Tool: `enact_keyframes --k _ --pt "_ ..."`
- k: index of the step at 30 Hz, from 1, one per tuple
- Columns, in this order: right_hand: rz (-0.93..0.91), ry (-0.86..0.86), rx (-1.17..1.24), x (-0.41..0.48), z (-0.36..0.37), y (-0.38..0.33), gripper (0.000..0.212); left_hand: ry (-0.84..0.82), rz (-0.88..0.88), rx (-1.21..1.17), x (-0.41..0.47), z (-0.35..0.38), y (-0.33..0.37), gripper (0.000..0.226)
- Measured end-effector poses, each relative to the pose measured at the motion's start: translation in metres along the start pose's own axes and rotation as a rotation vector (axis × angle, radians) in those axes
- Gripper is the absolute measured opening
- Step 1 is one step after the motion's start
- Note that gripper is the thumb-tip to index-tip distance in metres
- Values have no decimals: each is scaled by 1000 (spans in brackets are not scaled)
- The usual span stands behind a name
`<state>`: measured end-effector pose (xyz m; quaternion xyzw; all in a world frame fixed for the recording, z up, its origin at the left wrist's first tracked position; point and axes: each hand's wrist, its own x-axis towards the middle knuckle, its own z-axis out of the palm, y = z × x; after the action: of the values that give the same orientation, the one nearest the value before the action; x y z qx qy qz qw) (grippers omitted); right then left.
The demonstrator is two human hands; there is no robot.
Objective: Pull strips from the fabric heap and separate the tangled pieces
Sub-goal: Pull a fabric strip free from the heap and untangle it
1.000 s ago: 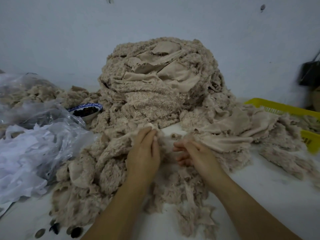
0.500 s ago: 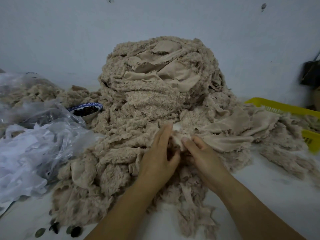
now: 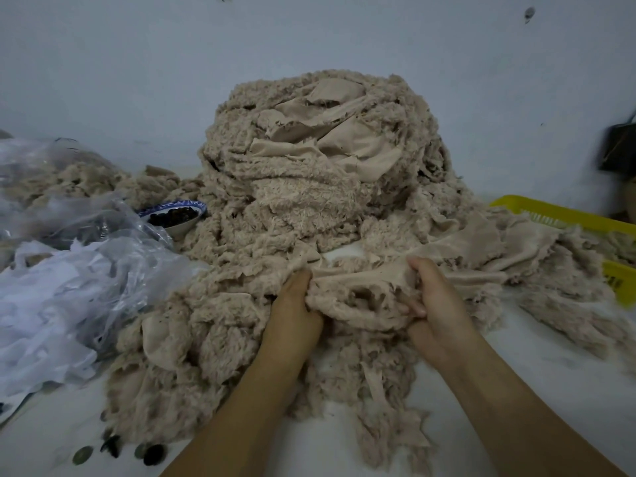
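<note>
Head view: the fabric heap (image 3: 309, 187), a tall mound of beige fleecy scraps, stands at the centre of the white table (image 3: 550, 390) in front of the wall (image 3: 137, 80), with loose pieces spreading forward and to both sides. At its near foot a smooth beige strip (image 3: 358, 290) is stretched between both hands. The left hand (image 3: 292, 304) grips the strip's left end with curled fingers. The right hand (image 3: 437, 301) grips the right end, fingers wrapped round bunched cloth. Left of the heap sits a blue-rimmed bowl (image 3: 172, 218) holding dark pieces, just behind a clear plastic bag (image 3: 69, 287) of white scraps. A yellow basket (image 3: 564, 215) lies at the right, partly under fabric. Small round dark objects (image 3: 113, 449) lie at the near left
</note>
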<state>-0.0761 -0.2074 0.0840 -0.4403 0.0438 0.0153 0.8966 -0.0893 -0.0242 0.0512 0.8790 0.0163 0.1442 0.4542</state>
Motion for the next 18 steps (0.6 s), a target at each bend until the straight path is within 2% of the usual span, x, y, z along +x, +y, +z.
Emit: enact_keyframes --k 3,6,8,10,12,15,18 --pt "-26 -27 1 0 -3 -2 13 32 -66 -35 2 -4 -1 62" --pt "-59 -5 -149 0 -4 0 17 64 -87 -17 -3 -6 3 61" --pt "-74 -42 -228 -2 -2 3 19 131 18 -32 -9 -8 12 54" --pt "-77 -102 -285 -6 0 7 26 197 216 -51 -16 -11 24 47" --pt "-96 -194 -405 -10 2 9 14 140 355 -68 -22 -9 34 48" --pt "-151 -306 -553 -13 3 13 12 -46 359 -24 -24 0 35 49" --pt "-206 -308 -609 -13 6 14 26 -6 398 -17 -19 4 29 26"
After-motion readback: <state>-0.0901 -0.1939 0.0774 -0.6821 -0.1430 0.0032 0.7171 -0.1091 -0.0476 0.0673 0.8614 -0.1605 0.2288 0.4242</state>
